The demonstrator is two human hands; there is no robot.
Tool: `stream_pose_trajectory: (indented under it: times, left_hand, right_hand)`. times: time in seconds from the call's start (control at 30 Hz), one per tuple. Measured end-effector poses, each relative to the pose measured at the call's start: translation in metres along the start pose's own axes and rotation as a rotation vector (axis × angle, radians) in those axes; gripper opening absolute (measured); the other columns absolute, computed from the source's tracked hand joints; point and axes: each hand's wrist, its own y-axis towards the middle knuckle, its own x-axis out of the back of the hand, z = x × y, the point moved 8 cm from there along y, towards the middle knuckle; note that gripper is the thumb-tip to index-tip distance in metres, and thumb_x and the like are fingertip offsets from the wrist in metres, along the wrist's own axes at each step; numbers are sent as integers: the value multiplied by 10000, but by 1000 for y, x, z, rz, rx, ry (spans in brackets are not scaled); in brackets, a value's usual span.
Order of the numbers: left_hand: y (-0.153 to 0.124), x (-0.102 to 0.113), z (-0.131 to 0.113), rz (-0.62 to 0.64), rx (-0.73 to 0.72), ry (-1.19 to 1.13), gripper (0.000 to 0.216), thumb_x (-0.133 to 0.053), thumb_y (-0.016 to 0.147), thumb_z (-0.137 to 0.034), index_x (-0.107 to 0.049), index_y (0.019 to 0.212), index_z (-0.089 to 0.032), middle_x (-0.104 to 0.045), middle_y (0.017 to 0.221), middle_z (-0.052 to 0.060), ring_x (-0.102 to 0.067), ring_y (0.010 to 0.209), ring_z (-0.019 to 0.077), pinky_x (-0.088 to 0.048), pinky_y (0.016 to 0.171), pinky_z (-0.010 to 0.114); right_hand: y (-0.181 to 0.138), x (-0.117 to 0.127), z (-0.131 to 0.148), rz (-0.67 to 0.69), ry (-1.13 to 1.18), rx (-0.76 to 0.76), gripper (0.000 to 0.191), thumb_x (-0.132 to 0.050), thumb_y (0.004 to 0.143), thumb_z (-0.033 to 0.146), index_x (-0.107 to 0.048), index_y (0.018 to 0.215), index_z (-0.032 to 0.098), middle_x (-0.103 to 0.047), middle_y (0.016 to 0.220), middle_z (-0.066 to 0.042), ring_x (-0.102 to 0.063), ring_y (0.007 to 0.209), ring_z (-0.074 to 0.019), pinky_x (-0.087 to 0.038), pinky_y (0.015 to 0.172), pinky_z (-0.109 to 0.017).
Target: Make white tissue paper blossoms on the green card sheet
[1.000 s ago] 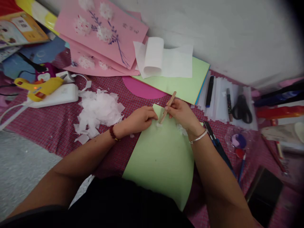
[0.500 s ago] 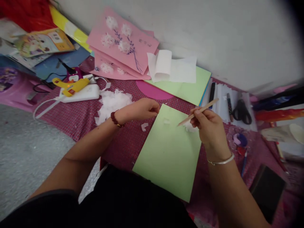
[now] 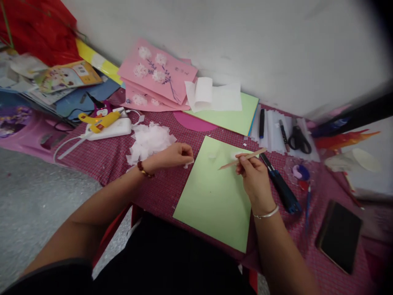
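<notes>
My right hand [image 3: 255,178] holds a thin wooden stick [image 3: 227,165] between thumb and fingers, its pointed end just over the green sheet of paper [image 3: 211,200]. A small white piece [image 3: 211,155] lies on the sheet left of the stick, and a white paper wad [image 3: 236,155] shows beside my right fingertips. Left of the sheet, my left hand [image 3: 178,155] is closed in a pinch at a scrap of white paper [image 3: 187,165], partly hidden by the fingers. Behind that wrist lies a pile of white paper pieces [image 3: 150,139].
Pink cards with white paper flowers [image 3: 158,76] and a white paper roll [image 3: 204,92] lie against the wall. A yellow glue gun [image 3: 101,121] rests on a white power strip [image 3: 112,130]. At right are a dark stapler-like tool [image 3: 284,188], scissors [image 3: 298,140] and a phone [image 3: 340,235].
My left hand has moved left and down from the sheet's edge to the scrap of white paper. My right hand still holds the stick over the sheet. The camera view has shifted slightly.
</notes>
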Motion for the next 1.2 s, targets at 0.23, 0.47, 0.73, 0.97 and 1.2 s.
stream_pose_trajectory:
  times: [0.23, 0.47, 0.73, 0.97, 1.2]
  left_hand:
    - [25, -7, -31, 93, -24, -268, 106, -558, 796, -240, -557, 756, -142, -594, 638, -20, -519, 550, 64, -382, 523, 185]
    - [43, -20, -9, 98, 59, -102, 130, -550, 807, -265, -569, 757, -147, -536, 567, -33, -447, 476, 63, -315, 461, 182]
    - [38, 13, -14, -313, -102, 741, 172, -475, 840, -186, -614, 747, -145, -588, 816, 69, -548, 748, 172, -411, 644, 282]
    - [41, 0, -21, -349, -274, 467, 337, -422, 714, -2, -609, 949, -156, -610, 937, 60, -548, 932, 182, -449, 843, 322]
    - [66, -27, -25, -78, -310, 304, 88, -611, 768, -226, -641, 751, -145, -615, 774, 27, -550, 742, 133, -417, 681, 251]
  right_hand:
    - [2, 10, -6, -66, 95, 29, 171, -659, 801, 346, -683, 894, 206, -569, 628, 23, -507, 540, -114, -404, 517, -254]
    - [-2, 11, 2, -130, 3, 50, 182, -656, 794, 343, -688, 888, 191, -617, 735, -3, -522, 556, -103, -432, 519, -248]
    - [-3, -6, 10, -48, -73, 137, 107, -637, 818, 303, -700, 861, 229, -656, 849, -16, -565, 599, -115, -494, 554, -272]
    - [-4, -8, 16, -58, -207, 204, 129, -588, 864, 310, -683, 917, 239, -649, 922, -24, -596, 655, -136, -507, 597, -301]
    - [-3, 1, 16, -115, -189, 204, 107, -586, 871, 292, -673, 901, 237, -627, 883, -11, -581, 641, -124, -491, 584, -279]
